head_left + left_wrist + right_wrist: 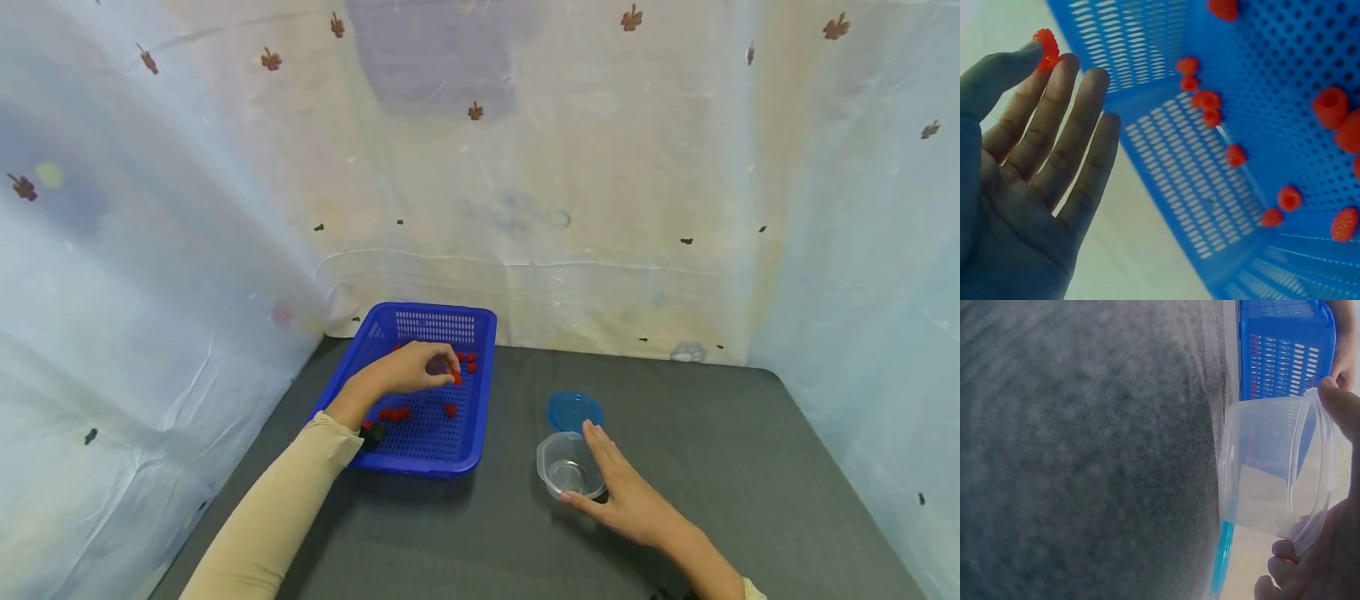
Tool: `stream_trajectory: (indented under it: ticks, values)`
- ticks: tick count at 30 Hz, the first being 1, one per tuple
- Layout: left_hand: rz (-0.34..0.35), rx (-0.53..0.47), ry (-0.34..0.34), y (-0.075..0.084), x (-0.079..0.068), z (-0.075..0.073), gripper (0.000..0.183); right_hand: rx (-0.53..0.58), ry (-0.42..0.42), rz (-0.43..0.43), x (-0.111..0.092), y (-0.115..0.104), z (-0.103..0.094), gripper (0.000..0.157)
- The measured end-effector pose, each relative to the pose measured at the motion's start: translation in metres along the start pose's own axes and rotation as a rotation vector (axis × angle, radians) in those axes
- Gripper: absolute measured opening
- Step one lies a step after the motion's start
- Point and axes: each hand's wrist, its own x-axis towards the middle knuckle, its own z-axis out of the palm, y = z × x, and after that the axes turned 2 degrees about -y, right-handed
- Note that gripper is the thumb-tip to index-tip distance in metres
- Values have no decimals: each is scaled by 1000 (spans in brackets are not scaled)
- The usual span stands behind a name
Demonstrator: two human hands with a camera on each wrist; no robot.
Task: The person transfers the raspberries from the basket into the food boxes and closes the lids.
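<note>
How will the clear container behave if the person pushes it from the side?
The clear container is probably light, as its wall looks thin and no contents show. It may slide more easily than roll, since its opening faces up and its base looks flat. The see-through side might flex slightly if the right hand squeezes harder.

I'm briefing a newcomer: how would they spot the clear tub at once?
On the dark table, look right of the large blue basket. There the person's right hand holds the clear tub by its rim. It is deep and colourless, unlike the flat blue lid just behind it.
</note>
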Motion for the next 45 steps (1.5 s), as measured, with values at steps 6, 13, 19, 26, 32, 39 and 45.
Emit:
stream_trajectory:
  ticks: [6, 13, 19, 26, 32, 39, 45]
  values:
    - [21, 22, 32, 20, -6, -4, 12, 0, -18, 12, 0, 0, -1, 118]
    - [73, 16, 60, 46, -8, 0, 16, 6, -15, 18, -2, -1, -2, 118]
    - [106, 1, 86, 70, -14, 11, 14, 7, -13, 17, -2, -2, -2, 118]
    - [128, -17, 93, 95, -18, 30, 13, -17, -6, 32, 0, 0, -2, 119]
    - [103, 26, 119, 111, -18, 51, 15, -48, 20, 14, 1, 0, 0, 121]
    - [119, 98, 146, 129, -14, 75, 14, -44, 14, 3, 2, -2, 2, 119]
    - [142, 175, 145, 142, -5, 96, 13, -24, -12, 27, 1, 0, 0, 119]
